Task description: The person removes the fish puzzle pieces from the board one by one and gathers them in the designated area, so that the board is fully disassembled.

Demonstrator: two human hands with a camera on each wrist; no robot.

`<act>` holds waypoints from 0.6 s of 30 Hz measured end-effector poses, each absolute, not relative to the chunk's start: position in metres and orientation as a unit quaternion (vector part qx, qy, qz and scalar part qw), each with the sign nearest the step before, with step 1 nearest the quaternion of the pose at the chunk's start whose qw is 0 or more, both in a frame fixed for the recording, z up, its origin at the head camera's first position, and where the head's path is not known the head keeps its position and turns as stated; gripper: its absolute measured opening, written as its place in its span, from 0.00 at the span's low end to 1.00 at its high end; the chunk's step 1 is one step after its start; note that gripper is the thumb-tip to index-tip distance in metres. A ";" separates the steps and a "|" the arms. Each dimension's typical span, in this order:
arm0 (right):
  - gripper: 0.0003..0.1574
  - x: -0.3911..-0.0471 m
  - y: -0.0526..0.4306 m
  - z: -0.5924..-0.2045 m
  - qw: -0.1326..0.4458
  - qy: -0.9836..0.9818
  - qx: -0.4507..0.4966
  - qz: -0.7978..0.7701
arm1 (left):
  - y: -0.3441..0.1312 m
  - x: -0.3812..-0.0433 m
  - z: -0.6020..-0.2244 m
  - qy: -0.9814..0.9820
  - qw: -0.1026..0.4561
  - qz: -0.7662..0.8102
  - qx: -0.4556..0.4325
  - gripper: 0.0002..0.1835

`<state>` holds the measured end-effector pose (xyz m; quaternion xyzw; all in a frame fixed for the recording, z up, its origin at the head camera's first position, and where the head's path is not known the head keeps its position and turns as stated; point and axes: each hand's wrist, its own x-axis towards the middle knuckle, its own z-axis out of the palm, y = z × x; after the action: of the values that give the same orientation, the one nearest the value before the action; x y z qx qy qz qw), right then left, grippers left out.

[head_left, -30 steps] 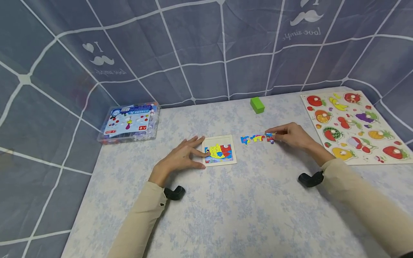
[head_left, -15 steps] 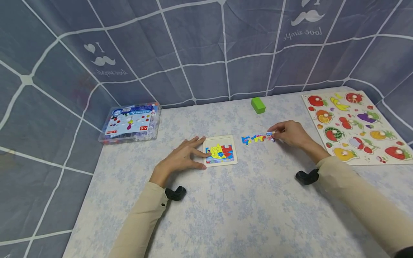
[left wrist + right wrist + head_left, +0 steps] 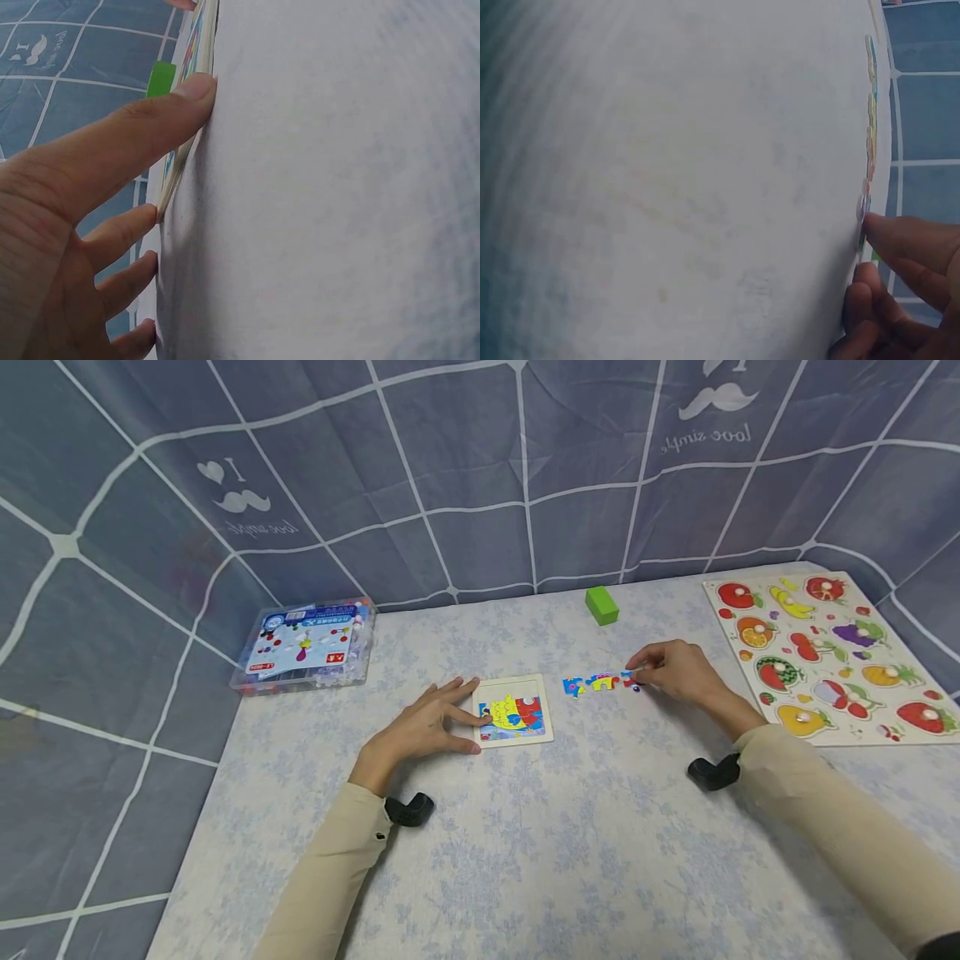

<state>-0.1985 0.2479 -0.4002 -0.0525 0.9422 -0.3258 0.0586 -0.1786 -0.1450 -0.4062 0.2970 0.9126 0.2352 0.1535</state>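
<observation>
My left hand [image 3: 417,724] lies spread at the left side of a small jigsaw puzzle in a pale frame [image 3: 546,710]. Its thumb [image 3: 196,88] touches the frame's edge, and another fingertip reaches over the puzzle. Yellow, red and blue pieces [image 3: 516,715] fill the lower part of the frame; the upper part shows bare board. To the right, my right hand [image 3: 678,674] pinches a blue and red puzzle piece [image 3: 628,679] at the table surface, partly hidden by the fingers. Beside it lie a yellow puzzle piece [image 3: 602,682] and a blue one [image 3: 573,686], in a row.
A green block [image 3: 602,606] stands near the back of the table. At the right lies a fruit peg board [image 3: 840,660]. A clear plastic box [image 3: 306,646] with a printed label sits at the back left. Grey-blue curtain [image 3: 480,493] hangs behind and at the sides.
The right hand has kept hold of the puzzle piece, which was tilted up half a second ago and now lies flatter beside the others. The left hand stays at the frame.
</observation>
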 end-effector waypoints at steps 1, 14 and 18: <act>0.10 -0.199 0.248 -0.401 0.058 0.942 -0.051 -0.326 | -0.145 -0.179 -0.406 0.912 0.154 0.236 0.297 0.28; 0.10 -0.199 0.246 -0.399 0.055 0.944 -0.060 -0.319 | -0.147 -0.179 -0.408 0.911 0.152 0.241 0.298 0.28; 0.11 -0.197 0.246 -0.398 0.037 0.946 -0.059 -0.317 | -0.147 -0.179 -0.407 0.910 0.154 0.240 0.300 0.28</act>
<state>-0.1973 0.2465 -0.3983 -0.0589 0.9459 -0.3169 0.0372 -0.1794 -0.1475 -0.4075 0.2998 0.9105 0.2401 0.1535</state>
